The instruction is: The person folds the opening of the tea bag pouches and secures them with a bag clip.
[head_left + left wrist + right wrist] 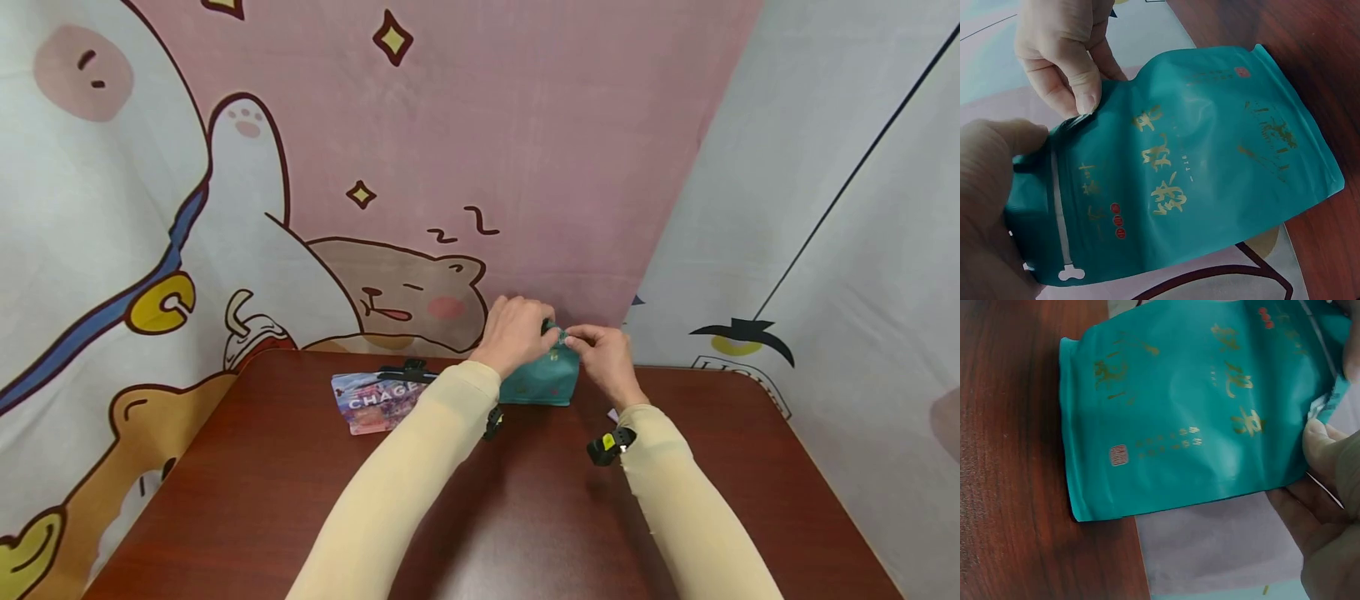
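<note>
A teal tea pouch (pixel 542 382) with gold lettering stands upright near the table's back edge. My left hand (pixel 517 333) grips its top from the left, thumb in front, as the left wrist view shows. On the other side my right hand (pixel 609 360) pinches the pouch's top corner between thumb and fingers. A pale strip with a bone-shaped end (pixel 1071 273) runs across the pouch below its top edge. In the right wrist view the pouch (pixel 1172 419) shows a crumpled, whitish bit at the corner by my right thumb (pixel 1317 434). Part of the top is hidden by my fingers.
Left of the pouch lies a colourful printed packet (pixel 378 404) with a black clip (pixel 408 371) on its upper edge. A small pale scrap (pixel 612 415) lies by my right wrist. Behind the brown table (pixel 525 517) hangs a cartoon-printed cloth (pixel 555 167).
</note>
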A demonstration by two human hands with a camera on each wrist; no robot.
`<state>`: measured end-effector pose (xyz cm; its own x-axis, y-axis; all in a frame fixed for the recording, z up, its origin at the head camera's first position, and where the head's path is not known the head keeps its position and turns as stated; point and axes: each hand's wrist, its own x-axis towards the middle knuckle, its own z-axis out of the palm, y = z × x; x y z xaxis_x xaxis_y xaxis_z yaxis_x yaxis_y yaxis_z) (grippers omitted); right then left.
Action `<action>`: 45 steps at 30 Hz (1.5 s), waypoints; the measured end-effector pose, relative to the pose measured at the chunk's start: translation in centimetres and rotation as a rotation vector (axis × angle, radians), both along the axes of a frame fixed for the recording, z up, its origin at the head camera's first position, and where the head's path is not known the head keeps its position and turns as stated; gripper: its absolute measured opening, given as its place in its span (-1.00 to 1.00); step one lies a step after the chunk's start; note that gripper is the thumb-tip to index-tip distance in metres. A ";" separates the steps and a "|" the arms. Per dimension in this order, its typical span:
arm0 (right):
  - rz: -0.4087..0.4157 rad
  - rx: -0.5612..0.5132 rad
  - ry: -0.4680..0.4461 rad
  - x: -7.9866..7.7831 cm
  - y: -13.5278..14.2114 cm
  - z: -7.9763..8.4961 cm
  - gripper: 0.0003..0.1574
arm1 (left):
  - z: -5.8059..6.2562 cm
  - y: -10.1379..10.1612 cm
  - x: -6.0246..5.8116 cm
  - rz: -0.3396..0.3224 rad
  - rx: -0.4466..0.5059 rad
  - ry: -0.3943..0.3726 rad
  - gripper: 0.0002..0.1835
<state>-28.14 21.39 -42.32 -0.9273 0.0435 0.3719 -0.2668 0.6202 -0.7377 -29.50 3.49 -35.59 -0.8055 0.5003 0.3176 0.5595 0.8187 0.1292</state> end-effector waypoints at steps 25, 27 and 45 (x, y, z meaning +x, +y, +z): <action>0.074 -0.038 -0.174 -0.3 1.5 -0.4 -0.75 | -0.1 0.2 0.0 0.039 0.011 -0.014 -0.83; 0.046 -0.013 -0.127 -0.2 1.2 -0.7 -0.78 | -0.1 0.2 0.0 0.037 0.013 -0.013 -0.83; 0.072 0.052 -0.080 0.2 1.3 -0.5 -0.77 | 0.0 0.0 -0.3 0.033 0.004 -0.030 -0.81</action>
